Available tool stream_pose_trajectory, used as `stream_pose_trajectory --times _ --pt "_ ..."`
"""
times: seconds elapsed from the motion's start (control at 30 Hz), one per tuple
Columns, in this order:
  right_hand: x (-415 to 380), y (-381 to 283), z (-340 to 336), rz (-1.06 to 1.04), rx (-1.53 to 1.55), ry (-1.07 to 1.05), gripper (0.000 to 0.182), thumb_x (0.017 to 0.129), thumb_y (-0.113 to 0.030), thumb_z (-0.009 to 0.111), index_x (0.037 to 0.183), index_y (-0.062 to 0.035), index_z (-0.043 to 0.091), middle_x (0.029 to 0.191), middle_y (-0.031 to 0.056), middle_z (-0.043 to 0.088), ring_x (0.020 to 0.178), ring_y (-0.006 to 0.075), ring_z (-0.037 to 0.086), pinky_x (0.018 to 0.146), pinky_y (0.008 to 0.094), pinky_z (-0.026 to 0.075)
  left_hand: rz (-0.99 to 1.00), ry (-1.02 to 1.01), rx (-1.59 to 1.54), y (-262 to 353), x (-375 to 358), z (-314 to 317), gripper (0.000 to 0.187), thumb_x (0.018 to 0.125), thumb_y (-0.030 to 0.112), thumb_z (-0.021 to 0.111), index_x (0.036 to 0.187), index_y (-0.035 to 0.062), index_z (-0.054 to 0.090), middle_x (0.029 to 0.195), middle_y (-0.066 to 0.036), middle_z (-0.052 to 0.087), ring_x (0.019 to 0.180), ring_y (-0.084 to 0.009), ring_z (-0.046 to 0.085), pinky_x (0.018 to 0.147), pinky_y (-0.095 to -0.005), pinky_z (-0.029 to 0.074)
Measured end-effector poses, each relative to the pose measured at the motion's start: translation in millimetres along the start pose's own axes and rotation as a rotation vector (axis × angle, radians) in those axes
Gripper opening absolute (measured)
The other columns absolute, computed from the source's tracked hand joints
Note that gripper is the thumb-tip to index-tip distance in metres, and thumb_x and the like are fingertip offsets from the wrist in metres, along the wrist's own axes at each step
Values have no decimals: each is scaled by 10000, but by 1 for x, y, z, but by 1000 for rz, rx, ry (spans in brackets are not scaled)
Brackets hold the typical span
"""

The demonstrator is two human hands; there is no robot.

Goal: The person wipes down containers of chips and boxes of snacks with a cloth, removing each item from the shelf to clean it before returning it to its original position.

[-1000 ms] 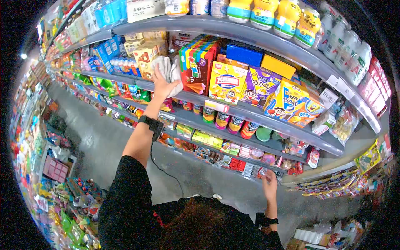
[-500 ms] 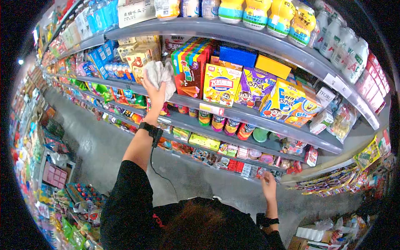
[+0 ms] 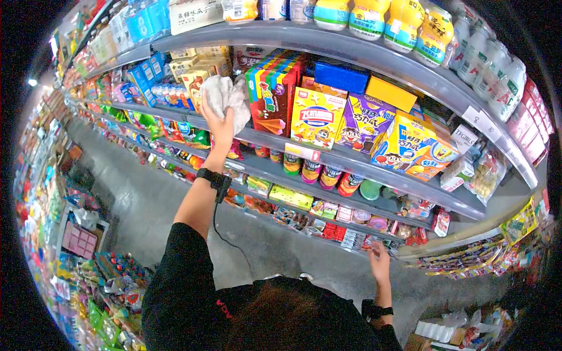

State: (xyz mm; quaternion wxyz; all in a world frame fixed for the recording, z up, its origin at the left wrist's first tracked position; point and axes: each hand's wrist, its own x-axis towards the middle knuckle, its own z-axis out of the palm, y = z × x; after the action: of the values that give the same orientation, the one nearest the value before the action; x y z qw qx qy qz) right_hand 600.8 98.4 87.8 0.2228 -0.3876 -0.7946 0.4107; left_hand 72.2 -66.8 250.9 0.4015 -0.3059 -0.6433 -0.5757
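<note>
White cloth (image 3: 234, 96), gripped in left hand (image 3: 219, 126), shifts slightly left along shelf (image 3: 351, 162) since first frame; brown snack box (image 3: 272, 102) just right of it. Right hand (image 3: 380, 257) hangs lower, fingers loosely open.

A shop stocked with snacks and drinks is indicated by the long tiered shelving (image 3: 293, 34), on which packaged goods are ranged in rows: plump yellow-and-blue bottles (image 3: 433, 38) along the top, bright printed snack boxes (image 3: 317, 119) on the level below, and colourful canisters (image 3: 311, 170) beneath those. Label strips (image 3: 481, 123) are fixed to the shelf fronts, as is done for prices in a store, and many packets (image 3: 474, 257) are lined up at the right. More merchandise (image 3: 38, 199) is massed along the left edge — an aisle of smooth grey floor (image 3: 137, 196) being left between the two sides.
</note>
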Motion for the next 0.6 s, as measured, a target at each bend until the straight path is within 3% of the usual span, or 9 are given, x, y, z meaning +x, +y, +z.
stream_pose_trajectory --times 0.13,0.2,0.3,0.6 --pt "-2 -7 -1 47 0 -13 261 839 -79 566 1087 0 548 1014 118 611 915 202 610 811 305 471 4 2 7 -3 10 -4 739 697 41 593 1360 6 266 1348 -189 327 1273 -352 265 1076 -432 176" --pt "-3 -18 -2 55 19 1 266 839 -102 577 1085 -1 565 1005 160 625 947 257 612 850 341 465 22 34 -6 -4 14 -5 731 703 42 587 1358 1 266 1362 -191 321 1288 -346 256 1080 -424 172" --pt "-2 -4 0 16 15 -6 241 842 -76 562 1065 13 552 988 114 611 917 206 610 813 307 471 17 42 -28 -2 21 -7 719 710 42 577 1358 0 268 1377 -193 312 1301 -341 250 1084 -417 169" --pt "-4 -10 1 40 -47 2 250 835 -94 580 1058 19 564 994 121 613 878 207 622 788 306 481 14 113 -83 3 43 -7 735 709 19 539 1377 -10 233 1410 -173 277 1329 -302 224 1107 -393 127"
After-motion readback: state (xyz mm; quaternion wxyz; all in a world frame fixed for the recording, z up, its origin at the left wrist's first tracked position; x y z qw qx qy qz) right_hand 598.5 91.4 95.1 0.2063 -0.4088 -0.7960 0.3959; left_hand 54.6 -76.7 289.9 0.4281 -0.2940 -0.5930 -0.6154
